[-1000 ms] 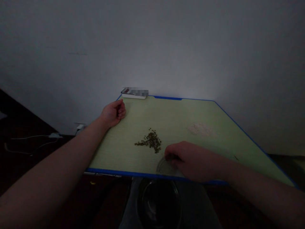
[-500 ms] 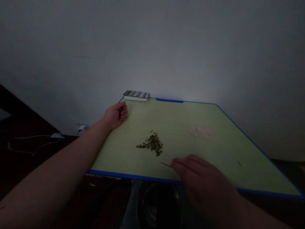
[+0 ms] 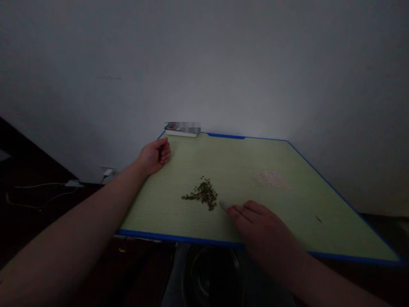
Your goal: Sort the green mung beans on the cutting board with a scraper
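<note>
My left hand (image 3: 155,154) rests on the far left corner of a green table (image 3: 166,213) with a blue rim, its fingers loosely curled with nothing seen in them. My right hand (image 3: 262,226) lies near the front edge with its fingers drawn together. A small pale thin thing (image 3: 223,205) sticks out past its fingertips; I cannot make out what it is. That tip sits just to the right of a small heap of dark green beans (image 3: 203,194).
A pale heap of grains (image 3: 271,179) lies right of the middle of the table. A flat white device (image 3: 182,129) sits at the far edge against the wall. A dark round bowl (image 3: 212,277) is below the front edge. Cables (image 3: 47,187) run across the floor on the left.
My right hand has left the round clear dish at the front edge, dipped low, then moved forward to the beans with the thin thing at its fingertips. The left hand stayed put.
</note>
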Tool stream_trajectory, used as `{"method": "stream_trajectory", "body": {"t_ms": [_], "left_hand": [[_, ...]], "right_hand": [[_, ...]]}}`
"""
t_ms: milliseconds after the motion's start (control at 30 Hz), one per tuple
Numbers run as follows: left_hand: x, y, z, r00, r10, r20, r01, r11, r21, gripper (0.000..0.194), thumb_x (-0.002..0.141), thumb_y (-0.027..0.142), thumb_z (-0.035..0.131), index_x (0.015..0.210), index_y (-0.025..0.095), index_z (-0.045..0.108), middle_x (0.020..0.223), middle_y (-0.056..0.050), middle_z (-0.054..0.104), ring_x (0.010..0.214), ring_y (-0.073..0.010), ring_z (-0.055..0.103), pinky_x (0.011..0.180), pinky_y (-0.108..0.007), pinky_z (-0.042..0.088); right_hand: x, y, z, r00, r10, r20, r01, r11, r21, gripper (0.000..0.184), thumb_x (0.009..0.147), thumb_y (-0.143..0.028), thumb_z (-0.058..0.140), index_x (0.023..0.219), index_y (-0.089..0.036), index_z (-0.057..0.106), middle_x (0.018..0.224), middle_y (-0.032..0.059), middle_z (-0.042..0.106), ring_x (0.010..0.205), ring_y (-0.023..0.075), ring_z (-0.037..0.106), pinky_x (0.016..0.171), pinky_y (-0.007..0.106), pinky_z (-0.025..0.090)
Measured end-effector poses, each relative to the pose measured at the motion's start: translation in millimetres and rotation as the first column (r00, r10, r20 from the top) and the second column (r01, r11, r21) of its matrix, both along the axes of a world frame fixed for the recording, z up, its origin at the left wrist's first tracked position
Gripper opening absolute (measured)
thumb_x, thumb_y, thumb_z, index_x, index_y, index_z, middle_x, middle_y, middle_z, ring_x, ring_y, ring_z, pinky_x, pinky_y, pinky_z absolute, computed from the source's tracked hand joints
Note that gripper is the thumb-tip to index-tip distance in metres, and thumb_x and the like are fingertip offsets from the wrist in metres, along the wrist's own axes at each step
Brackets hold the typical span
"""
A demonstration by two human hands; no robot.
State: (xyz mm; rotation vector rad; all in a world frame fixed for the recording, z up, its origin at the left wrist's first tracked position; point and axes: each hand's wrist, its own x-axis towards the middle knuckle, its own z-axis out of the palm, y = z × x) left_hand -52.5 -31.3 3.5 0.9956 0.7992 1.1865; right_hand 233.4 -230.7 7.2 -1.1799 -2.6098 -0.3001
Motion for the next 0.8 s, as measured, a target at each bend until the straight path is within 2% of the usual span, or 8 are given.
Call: {"method": "stream_trajectory", "body": {"t_ms": [133, 300, 567, 800], "left_hand": [[-0.3, 0.5, 0.3, 1.0, -0.013, 0.0, 0.013, 1.0, 0.007, 0.024, 0.077, 0.028, 0.047, 0.056, 0.017, 0.044, 0.041, 0.004, 0.031, 0.034, -0.0052, 0.03, 0.033, -0.02, 0.017], [0.0, -0.3, 0.8, 1.0, 0.003, -0.005, -0.003, 1.0, -0.003, 0.024, 0.077, 0.027, 0.047, 0.056, 0.017, 0.043, 0.04, 0.005, 0.03, 0.034, -0.0053, 0.029, 0.033, -0.02, 0.018], [1.6, -2.0, 2.6, 1.0, 0.011, -0.006, -0.011, 1.0, -0.011, 0.025, 0.077, 0.027, 0.047, 0.055, 0.017, 0.043, 0.041, 0.004, 0.031, 0.034, -0.0053, 0.029, 0.034, -0.02, 0.018], [0.2, 1.2, -0.4, 1.0, 0.012, 0.005, -0.012, 1.0, 0.002, 0.025, 0.077, 0.027, 0.047, 0.055, 0.017, 0.043, 0.04, 0.004, 0.031, 0.033, -0.0053, 0.029, 0.033, -0.021, 0.017]], "right_hand": [[-11.1, 1.7, 0.4, 0.999, 0.038, -0.002, -0.038, 0.999, 0.005, 0.039, 0.071, 0.001, 0.049, 0.108, -0.008, 0.06, 0.095, 0.0104, 0.067, 0.084, 0.0205, 0.056, 0.076, 0.034, 0.048], [-14.5, 6.2, 2.0, 0.999, -0.02, 0.034, 0.02, 1.0, -0.014, 0.036, 0.072, 0.0, 0.052, 0.106, -0.006, 0.061, 0.093, 0.0122, 0.067, 0.084, 0.0211, 0.056, 0.076, 0.035, 0.047], [14.4, 16.7, 1.8, 0.985, -0.12, 0.128, 0.123, 0.992, -0.016, 0.038, 0.072, 0.001, 0.05, 0.107, -0.006, 0.061, 0.096, 0.0111, 0.067, 0.084, 0.0208, 0.056, 0.077, 0.033, 0.048], [38.1, 27.8, 0.5, 0.972, -0.199, 0.126, 0.2, 0.98, 0.004, 0.047, 0.071, 0.003, 0.041, 0.109, -0.012, 0.062, 0.096, 0.0063, 0.069, 0.082, 0.0191, 0.057, 0.076, 0.031, 0.049]]}}
